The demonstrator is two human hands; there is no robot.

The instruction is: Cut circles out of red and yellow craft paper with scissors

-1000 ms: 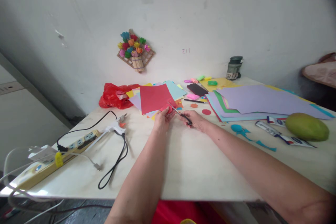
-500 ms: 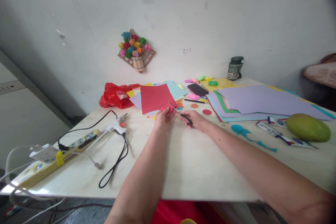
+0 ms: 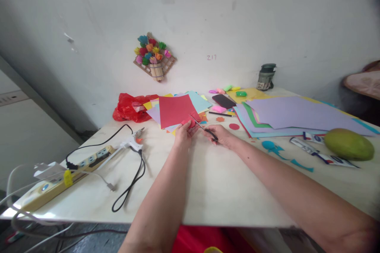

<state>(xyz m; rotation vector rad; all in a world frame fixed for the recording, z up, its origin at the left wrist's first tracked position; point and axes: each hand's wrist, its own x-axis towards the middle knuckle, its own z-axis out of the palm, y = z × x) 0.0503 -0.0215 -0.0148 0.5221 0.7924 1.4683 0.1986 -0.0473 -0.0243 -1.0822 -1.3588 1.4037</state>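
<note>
Between the fingers of my left hand (image 3: 184, 134) is a small piece of red paper (image 3: 187, 122), partly covered by the fingertips. My right hand (image 3: 221, 136) is closed around the black handles of a pair of scissors (image 3: 211, 134), whose blades point up and left to the paper's edge. Whether the blades are parted is too small to tell. Just behind the hands lies a red sheet (image 3: 176, 110) on a pile of coloured papers. A red paper circle (image 3: 234, 126) and an orange cutout (image 3: 220, 119) rest to the right of the scissors.
On the left are a glue gun (image 3: 132, 142) with its cord and a power strip (image 3: 68, 180). A red plastic bag (image 3: 130, 108) sits behind. Toward the right are large paper sheets (image 3: 297, 112), blue scraps (image 3: 268, 145), glue tubes (image 3: 335, 160), a green mango (image 3: 348, 144) and a bottle (image 3: 266, 77).
</note>
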